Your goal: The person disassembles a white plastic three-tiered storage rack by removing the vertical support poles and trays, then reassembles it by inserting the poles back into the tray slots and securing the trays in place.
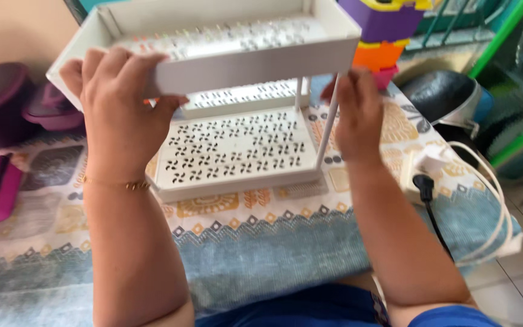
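Patterned cloth (261,242) is covering the counter, and a white tiered rack (237,151) is sitting on it around 12 o'clock. Left hand (119,109) is gripping the rack's top tray (255,60), fingers curled over the front edge, while right hand (358,115) is wrapping its fingers around a thin corner post (328,130), power strip (425,166) lying at 3 o'clock.

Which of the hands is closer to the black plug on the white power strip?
Right. The right hand is at the rack's thin white post, just up-left of the black plug. The left hand grips the top tray, far across.
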